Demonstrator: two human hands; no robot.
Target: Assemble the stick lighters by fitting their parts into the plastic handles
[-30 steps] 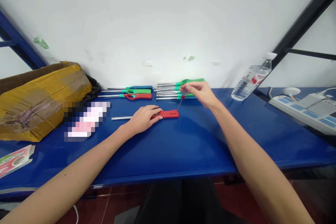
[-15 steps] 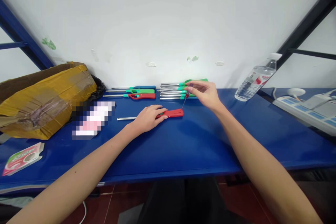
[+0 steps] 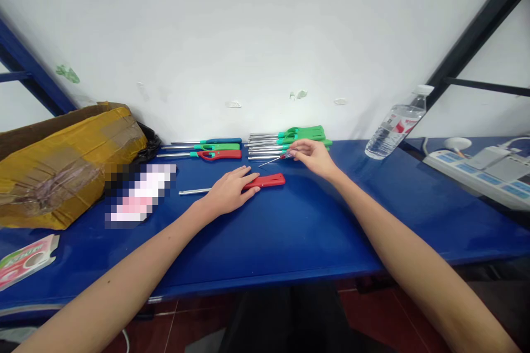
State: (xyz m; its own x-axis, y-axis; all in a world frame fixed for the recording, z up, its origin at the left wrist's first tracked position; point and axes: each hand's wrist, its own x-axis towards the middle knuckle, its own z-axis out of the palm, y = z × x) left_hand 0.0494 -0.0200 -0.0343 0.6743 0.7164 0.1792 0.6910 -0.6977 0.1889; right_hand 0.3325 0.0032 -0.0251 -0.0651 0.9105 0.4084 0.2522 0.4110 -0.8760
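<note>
A red long-necked gas lighter (image 3: 271, 180) lies flat on the blue table, its metal tube pointing left. My left hand (image 3: 229, 192) rests over its middle, gripping it between fingers and thumb and hiding the trigger part. In my right hand (image 3: 317, 160) a small screwdriver (image 3: 271, 162) is pinched near its handle. Its thin shaft points left, nearly level, above and behind the lighter's handle. Behind that hand lies a group of several green-handled lighters (image 3: 308, 132), partly covered by my fingers.
Blue, green and red lighters (image 3: 226, 154) lie in a row at the back left. A taped cardboard box (image 3: 74, 165) and a cut card piece (image 3: 27, 262) are at the left. To the right stand a water bottle (image 3: 393, 129) and a power strip (image 3: 480, 171).
The screwdriver has swung from steeply tilted, tip at the red lighter's handle end, to nearly level and off it. My right hand has lowered slightly; the left still holds the lighter.
</note>
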